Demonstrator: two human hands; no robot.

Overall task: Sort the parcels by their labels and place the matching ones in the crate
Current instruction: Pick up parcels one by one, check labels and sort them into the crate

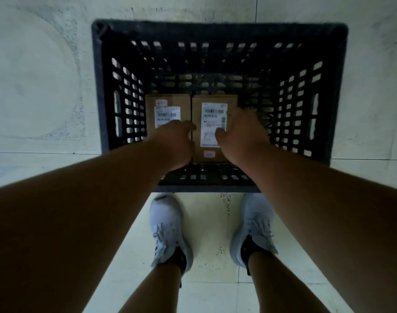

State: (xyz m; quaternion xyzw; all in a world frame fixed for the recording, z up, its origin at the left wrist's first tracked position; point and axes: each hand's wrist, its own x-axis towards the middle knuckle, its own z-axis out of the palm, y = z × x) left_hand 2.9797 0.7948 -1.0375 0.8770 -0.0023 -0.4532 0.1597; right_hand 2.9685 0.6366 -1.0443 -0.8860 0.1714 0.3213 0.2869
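A black slatted crate (217, 32) stands on the floor in front of my feet. Two flat cardboard parcels with white barcode labels lie side by side on its bottom. The left parcel (165, 101) is partly covered by my left hand (175, 143). The right parcel (212, 102) sits between my two hands. My left hand grips its left edge at the seam between the parcels, thumb pointing right. My right hand (245, 136) grips its right edge, thumb on the label. The fingertips of both hands are hidden.
The crate's right half shows bare slatted bottom (256, 102). Pale floor tiles (46, 86) surround the crate. My two white sneakers (168, 229) stand just in front of the crate's near wall.
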